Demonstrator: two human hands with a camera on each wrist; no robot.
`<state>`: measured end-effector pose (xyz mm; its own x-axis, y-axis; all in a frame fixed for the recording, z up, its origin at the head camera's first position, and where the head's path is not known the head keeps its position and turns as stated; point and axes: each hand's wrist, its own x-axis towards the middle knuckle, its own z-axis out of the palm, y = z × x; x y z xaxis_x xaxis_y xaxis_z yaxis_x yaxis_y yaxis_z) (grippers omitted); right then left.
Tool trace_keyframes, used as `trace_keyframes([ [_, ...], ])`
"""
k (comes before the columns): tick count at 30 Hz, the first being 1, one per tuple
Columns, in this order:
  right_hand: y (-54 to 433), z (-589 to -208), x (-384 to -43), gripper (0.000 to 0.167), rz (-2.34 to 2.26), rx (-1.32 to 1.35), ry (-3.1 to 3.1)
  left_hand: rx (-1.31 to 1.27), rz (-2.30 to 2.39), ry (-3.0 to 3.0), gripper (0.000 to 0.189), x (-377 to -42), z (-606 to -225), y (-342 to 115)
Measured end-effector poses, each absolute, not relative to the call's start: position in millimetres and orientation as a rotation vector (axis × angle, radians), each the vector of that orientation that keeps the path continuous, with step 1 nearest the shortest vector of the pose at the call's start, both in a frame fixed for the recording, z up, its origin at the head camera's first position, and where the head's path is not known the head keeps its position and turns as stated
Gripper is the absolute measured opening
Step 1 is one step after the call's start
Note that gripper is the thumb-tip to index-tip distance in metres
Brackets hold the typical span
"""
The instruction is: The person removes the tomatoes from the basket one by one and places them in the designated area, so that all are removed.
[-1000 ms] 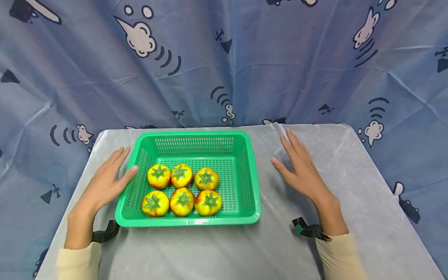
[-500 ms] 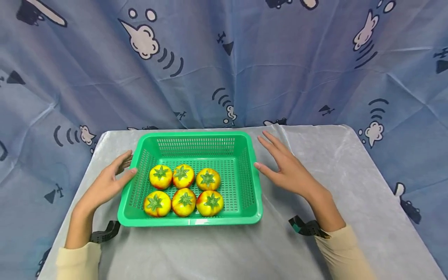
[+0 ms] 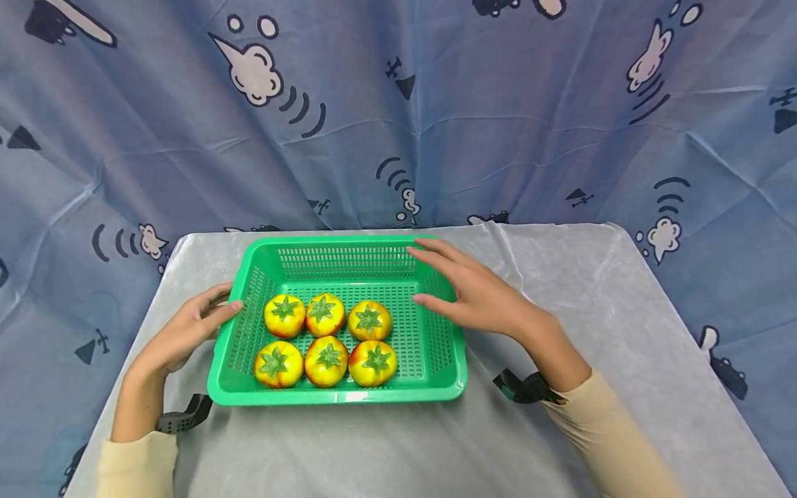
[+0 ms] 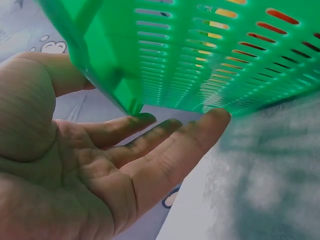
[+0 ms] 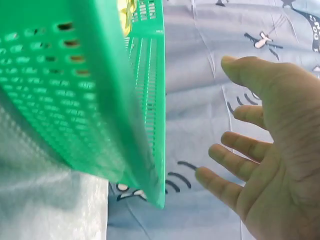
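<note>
A green plastic basket (image 3: 336, 395) with slotted walls stands on the table. Inside it, toward its left, several yellow-and-red fruits (image 3: 326, 361), like tomatoes with green star-shaped leaf tops, lie in two rows. My left hand (image 3: 180, 335) grips the basket's left rim, thumb over the top edge. In the left wrist view, the fingers of that hand (image 4: 100, 165) reach beneath the rim along the outer wall. My right hand (image 3: 476, 290) hovers over the basket's right rim with fingers spread and nothing held. The right wrist view has this hand (image 5: 270, 165) apart from the basket wall.
A silvery-grey cloth covers the table (image 3: 560, 270), which ends at a far edge behind the basket. Beyond that edge hangs a blue patterned curtain (image 3: 473, 124). Dark straps with camera mounts sit on the left wrist (image 3: 187, 415) and right wrist (image 3: 526, 387).
My right hand has moved left from beside the basket to above its right rim. The left hand's fingers have curled in under the left rim. The fruits keep their places.
</note>
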<state>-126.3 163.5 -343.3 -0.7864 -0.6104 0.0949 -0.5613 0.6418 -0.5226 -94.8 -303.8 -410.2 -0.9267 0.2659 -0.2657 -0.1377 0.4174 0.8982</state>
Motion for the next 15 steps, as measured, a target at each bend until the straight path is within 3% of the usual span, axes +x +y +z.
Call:
trace_keyframes([
  [15,126,-340,-138,0.068,-0.668,-1.115,2.658,0.136,1.642,2.102,0.07,-97,-413,-306],
])
